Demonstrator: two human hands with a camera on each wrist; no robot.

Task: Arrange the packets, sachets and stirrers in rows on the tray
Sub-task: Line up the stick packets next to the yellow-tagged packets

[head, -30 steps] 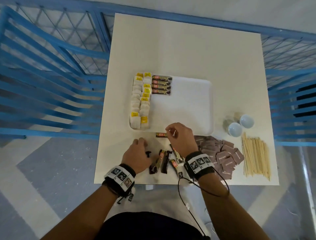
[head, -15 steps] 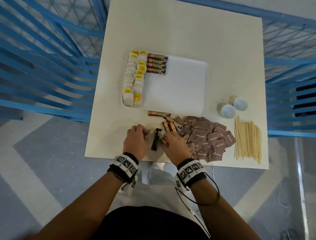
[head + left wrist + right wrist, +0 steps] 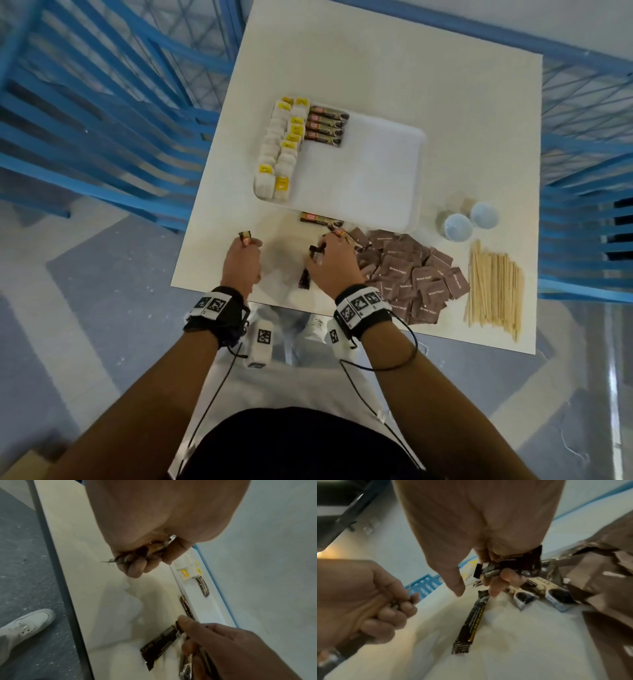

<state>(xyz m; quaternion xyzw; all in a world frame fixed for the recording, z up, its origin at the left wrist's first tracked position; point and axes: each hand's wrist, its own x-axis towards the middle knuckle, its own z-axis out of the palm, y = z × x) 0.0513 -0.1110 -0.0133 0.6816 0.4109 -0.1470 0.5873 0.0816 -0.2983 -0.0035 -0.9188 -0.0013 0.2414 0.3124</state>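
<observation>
The white tray (image 3: 383, 164) holds two columns of tea bags (image 3: 279, 150) at its left and a short row of dark coffee sachets (image 3: 325, 126) beside them. My left hand (image 3: 241, 262) grips a dark sachet (image 3: 245, 238), its end sticking out past the fingers (image 3: 137, 568). My right hand (image 3: 334, 265) holds several dark sachets (image 3: 511, 563) bunched in its fingers. One sachet (image 3: 304, 278) lies on the table between my hands, and another sachet (image 3: 322, 219) rests just in front of the tray. A heap of brown packets (image 3: 414, 274) and the wooden stirrers (image 3: 495, 287) lie to the right.
Two small pale cups (image 3: 471, 221) stand right of the tray. The white table (image 3: 394, 61) has bare surface behind the tray. Blue metal railings (image 3: 102, 102) flank both sides. My white shoe (image 3: 25, 623) shows below the near table edge.
My right hand came back from near the tray to the front edge and gathered sachets. My left hand lifted one sachet and shifted left. The head view tilted downward.
</observation>
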